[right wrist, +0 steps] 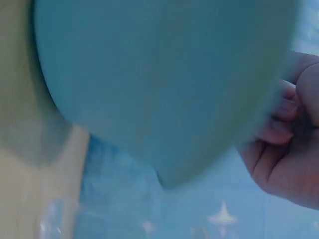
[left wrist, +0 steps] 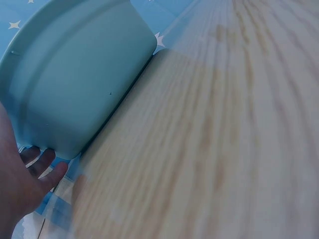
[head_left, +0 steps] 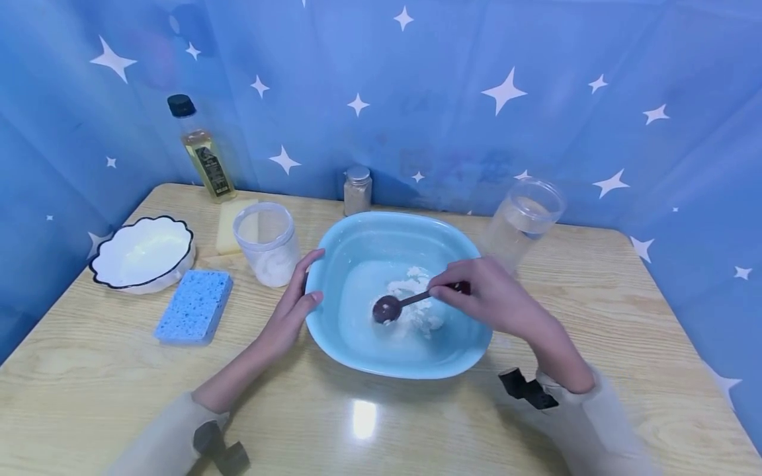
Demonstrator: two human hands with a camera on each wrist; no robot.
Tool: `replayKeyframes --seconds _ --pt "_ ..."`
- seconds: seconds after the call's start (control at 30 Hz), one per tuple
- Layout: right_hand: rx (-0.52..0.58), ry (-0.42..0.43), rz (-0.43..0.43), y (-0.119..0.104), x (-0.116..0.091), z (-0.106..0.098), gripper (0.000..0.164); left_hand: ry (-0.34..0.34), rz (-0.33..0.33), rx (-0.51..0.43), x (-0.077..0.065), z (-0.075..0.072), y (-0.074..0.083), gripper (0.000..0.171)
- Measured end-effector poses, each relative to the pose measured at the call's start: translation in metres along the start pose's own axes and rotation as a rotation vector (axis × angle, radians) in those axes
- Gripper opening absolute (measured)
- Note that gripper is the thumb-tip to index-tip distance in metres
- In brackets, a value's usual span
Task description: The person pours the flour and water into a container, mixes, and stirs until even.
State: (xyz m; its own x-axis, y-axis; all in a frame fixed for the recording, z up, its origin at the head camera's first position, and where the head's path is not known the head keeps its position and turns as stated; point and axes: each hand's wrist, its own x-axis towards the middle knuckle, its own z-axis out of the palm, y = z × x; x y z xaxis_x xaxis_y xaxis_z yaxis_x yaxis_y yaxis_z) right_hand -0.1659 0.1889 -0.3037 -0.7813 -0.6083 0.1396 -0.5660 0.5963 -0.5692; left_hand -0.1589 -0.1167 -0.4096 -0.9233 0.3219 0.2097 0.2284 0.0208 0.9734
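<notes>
A light blue plastic basin (head_left: 351, 357) stands on the table with a mound of white powder (head_left: 425, 320) on its floor. My left hand (head_left: 292, 301) holds the basin's left side, thumb and forefinger at the rim; in the left wrist view its other fingers (left wrist: 42, 162) lie against the outer wall. Above the powder, my right hand (head_left: 479, 291) pinches the handle of a dark brown measuring spoon (head_left: 387, 309), whose bowl is low in the basin at the powder's left edge. In the right wrist view the basin wall (right wrist: 159, 74) hides the spoon, and the right fingers are curled.
Left of the basin are a clear jar of white powder (head_left: 275, 261), a pale yellow block (head_left: 228, 228), a blue sponge (head_left: 195, 307), a scalloped white bowl (head_left: 143, 254) and an oil bottle (head_left: 210, 162). Behind stand a small lidded jar (head_left: 358, 192) and, at right, a clear container (head_left: 518, 225).
</notes>
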Motion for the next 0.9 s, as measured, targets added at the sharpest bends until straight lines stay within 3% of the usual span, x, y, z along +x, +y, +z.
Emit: replayKeyframes --seconds 0.13,0.27,0.53,0.9 --pt "-0.002 -0.058 -0.052 -0.004 0.006 0.016 0.01 0.0 0.001 0.0 0.002 0.001 0.0 0.056" --pt "-0.051 -0.045 -0.052 -0.005 0.007 0.022 0.009 -0.008 0.007 0.005 0.003 0.001 0.0 0.056" --pt "-0.138 0.054 0.021 0.002 0.009 0.02 0.01 0.007 -0.012 -0.007 0.002 0.0 0.0 0.057" --pt "-0.179 0.046 0.174 0.009 0.004 0.003 0.011 0.004 -0.023 -0.022 -0.001 -0.001 0.0 0.057"
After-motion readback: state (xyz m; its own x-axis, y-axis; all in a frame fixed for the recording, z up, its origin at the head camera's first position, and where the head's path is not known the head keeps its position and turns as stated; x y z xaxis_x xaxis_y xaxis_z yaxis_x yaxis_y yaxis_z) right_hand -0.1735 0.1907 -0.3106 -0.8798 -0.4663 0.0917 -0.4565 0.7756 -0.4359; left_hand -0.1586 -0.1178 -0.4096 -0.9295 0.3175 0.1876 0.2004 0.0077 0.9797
